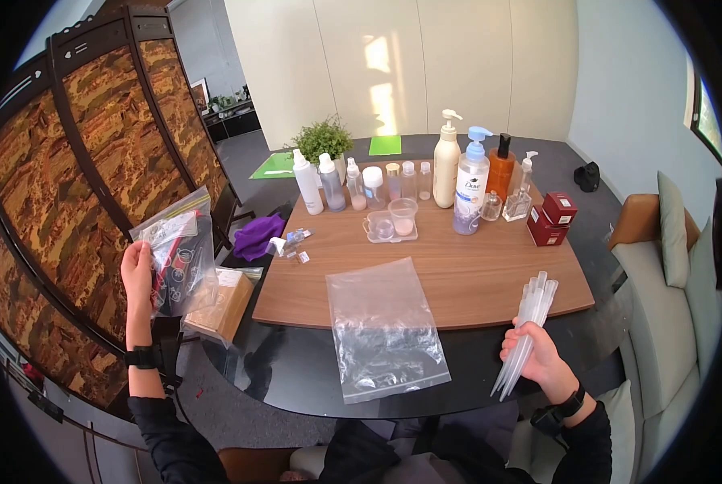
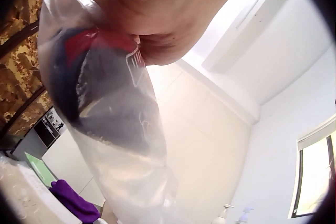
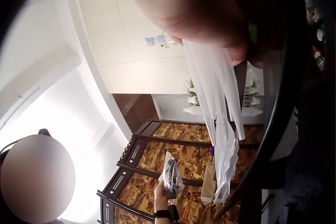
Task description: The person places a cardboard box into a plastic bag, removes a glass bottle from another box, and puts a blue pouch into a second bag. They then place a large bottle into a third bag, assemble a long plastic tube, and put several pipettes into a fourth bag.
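At the left, raised beside the table, my left hand [image 1: 137,273] pinches the edge of a clear zip bag [image 1: 195,278]. Dark and red contents show through its plastic in the left wrist view [image 2: 113,98]. My right hand [image 1: 540,355] grips a bundle of translucent plastic tubes [image 1: 536,297] over the table's right front edge. Their narrow ends point down past the fist. Between the hands, a large clear zip bag [image 1: 385,302] lies flat across the board's front edge onto the black glass.
Several bottles stand along the back of the wooden board [image 1: 490,278], among them a Dove pump bottle [image 1: 468,189]. Dark red boxes [image 1: 548,230] are stacked at right. Small clear jars [image 1: 382,228] sit mid-board. A purple cloth [image 1: 258,237] and a cardboard box [image 1: 225,300] lie left.
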Motion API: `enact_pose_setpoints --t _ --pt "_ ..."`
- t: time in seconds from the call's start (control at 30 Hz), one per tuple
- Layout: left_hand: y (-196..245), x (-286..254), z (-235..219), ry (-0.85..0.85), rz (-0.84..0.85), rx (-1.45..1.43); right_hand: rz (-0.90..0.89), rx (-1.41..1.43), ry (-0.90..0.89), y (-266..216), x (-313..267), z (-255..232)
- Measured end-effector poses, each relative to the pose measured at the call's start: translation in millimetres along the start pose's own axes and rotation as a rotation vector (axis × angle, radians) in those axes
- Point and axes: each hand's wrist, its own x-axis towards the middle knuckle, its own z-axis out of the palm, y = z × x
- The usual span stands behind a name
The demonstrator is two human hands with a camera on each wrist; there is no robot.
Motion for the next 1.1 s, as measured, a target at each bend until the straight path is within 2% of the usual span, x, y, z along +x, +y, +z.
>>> enact_pose_setpoints --t 0.2,0.4,0.57,0.7,0.83,0.93,0.97,1.03,1.1 --pt "11 -4 3 -0.086 -0.061 0.042 0.0 0.026 -0.02 1 -2 1" --pt "-34 -11 23 -0.257 -0.132 0.129 -0.02 0.01 0.02 2 -2 2" --pt "-71 -15 37 -0.342 -0.309 0.188 -0.022 0.016 -0.027 2 -1 -4" --pt "-93 -12 27 -0.417 -0.432 0.308 -0.024 0.029 -0.026 3 -1 -4" --pt "-96 -22 29 -0.327 -0.395 0.297 -0.036 0.02 -0.024 3 -2 -3" --pt "-103 -25 32 -0.208 -0.242 0.605 -0.039 0.023 -0.026 3 -3 -2" --pt "-89 -33 37 -0.158 -0.052 0.681 -0.04 0.026 -0.027 3 -3 -2" --pt "-20 -66 61 -0.054 0.336 0.82 -0.041 0.023 -0.029 3 -3 -1" --pt "37 -92 87 -0.182 0.44 0.628 -0.048 0.026 -0.028 4 -3 -1"
